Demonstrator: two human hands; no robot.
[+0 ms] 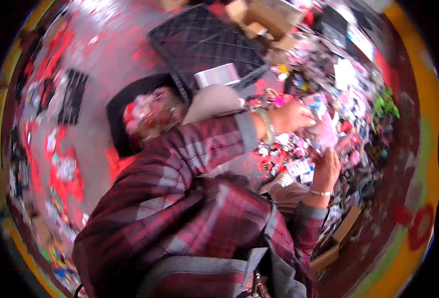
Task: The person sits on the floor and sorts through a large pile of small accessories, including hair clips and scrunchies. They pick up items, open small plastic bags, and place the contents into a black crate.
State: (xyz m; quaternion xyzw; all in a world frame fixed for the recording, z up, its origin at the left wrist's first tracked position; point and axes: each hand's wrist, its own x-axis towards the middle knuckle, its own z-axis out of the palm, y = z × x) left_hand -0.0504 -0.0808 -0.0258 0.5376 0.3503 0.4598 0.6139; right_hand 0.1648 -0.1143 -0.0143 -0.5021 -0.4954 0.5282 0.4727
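Pink packet pinched by left hand at two o'clock, right hand at three touching small packaged trinkets, fingers curled, grip unclear.

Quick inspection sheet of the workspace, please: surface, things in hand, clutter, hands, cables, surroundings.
Surface: grey floor, splashed red.
Things in hand: pink packet between both hands; blurred.
Clutter: heap of small packaged items; black crate; cardboard boxes; black tub of trinkets.
Hands: left hand and right hand at the packet; grip unclear.
Cables: nothing seen.
Surroundings: scattered packets along the left.
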